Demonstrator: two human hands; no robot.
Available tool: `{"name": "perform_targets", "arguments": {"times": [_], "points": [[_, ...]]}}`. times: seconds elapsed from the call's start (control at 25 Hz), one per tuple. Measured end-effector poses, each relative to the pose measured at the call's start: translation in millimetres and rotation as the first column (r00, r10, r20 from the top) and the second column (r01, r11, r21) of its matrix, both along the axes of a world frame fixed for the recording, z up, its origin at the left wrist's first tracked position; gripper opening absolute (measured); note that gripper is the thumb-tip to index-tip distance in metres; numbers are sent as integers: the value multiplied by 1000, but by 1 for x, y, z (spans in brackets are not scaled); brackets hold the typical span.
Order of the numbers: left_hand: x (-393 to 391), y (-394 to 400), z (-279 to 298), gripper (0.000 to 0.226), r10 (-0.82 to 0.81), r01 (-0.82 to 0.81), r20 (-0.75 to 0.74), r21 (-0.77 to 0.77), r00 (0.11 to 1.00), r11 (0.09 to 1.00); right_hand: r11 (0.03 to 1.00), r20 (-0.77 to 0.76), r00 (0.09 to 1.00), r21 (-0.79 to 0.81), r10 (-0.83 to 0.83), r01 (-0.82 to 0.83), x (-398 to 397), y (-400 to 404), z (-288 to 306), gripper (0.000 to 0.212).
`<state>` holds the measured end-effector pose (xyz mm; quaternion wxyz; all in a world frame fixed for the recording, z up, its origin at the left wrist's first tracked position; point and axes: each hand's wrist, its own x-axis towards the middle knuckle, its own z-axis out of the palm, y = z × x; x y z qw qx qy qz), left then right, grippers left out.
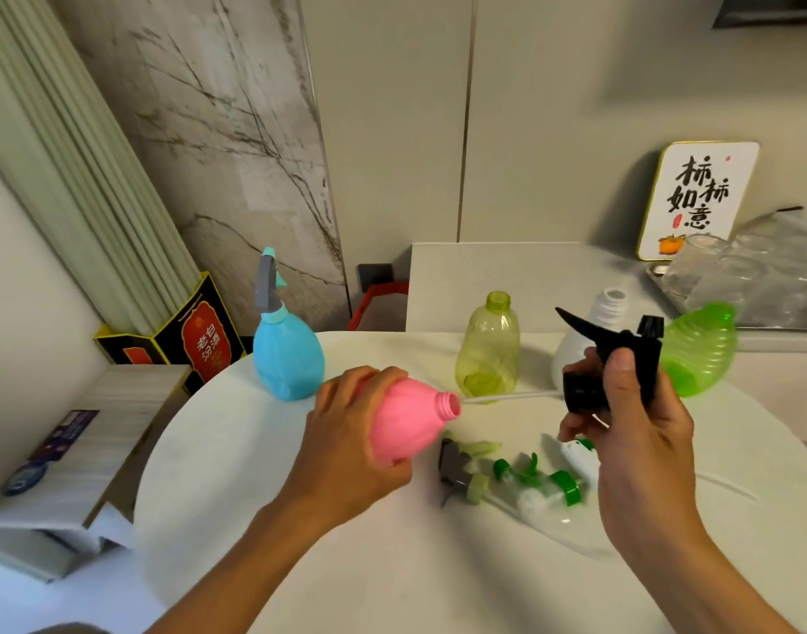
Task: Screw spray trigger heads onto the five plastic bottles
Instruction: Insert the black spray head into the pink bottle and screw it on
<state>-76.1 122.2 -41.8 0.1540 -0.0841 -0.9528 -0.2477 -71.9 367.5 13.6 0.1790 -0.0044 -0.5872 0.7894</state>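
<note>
— Gripping the pink bottle (pixel 404 425) around its belly, the left hand (pixel 346 443) holds it tilted above the round white table (pixel 273 510), its open neck pointing toward the right hand. What has the other one got?

— The right hand (pixel 633 432) has its fingers closed round a black trigger head (pixel 610 359), thumb over the top, collar facing the pink bottle. A thin white tube (pixel 507 396) runs from that collar toward the bottle's mouth; whether it has entered the neck cannot be told.

— And beyond the pink bottle?

— Behind it stands a blue bottle (pixel 287 354), already wearing a grey trigger head (pixel 268 283). Further back stand a yellow-green bottle (pixel 487 347) and a white bottle (pixel 594 331), both uncapped, and a ribbed green bottle (pixel 699 354) tilted behind the right hand.

— Anything nearer than the pink bottle?

— Loose trigger heads (pixel 507 473) lie on the table just below it, grey, green and white, bunched together. Well behind, a sign with black lettering (pixel 697 199) leans against the wall.
</note>
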Motion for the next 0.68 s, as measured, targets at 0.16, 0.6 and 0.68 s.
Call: {"name": "perform_targets", "arguments": {"times": [0.16, 0.6, 0.68], "points": [[3, 13, 10, 97, -40, 40, -14, -19, 999, 999, 982, 45, 988, 110, 147, -151, -2, -7, -11, 29], [10, 17, 23, 92, -74, 66, -36, -183, 997, 981, 852, 116, 905, 306, 409, -424, -7, -5, -23, 41], [11, 16, 25, 91, -86, 79, -29, -199, 996, 977, 785, 85, 906, 470, 415, -403, -6, -2, -21, 44]]}}
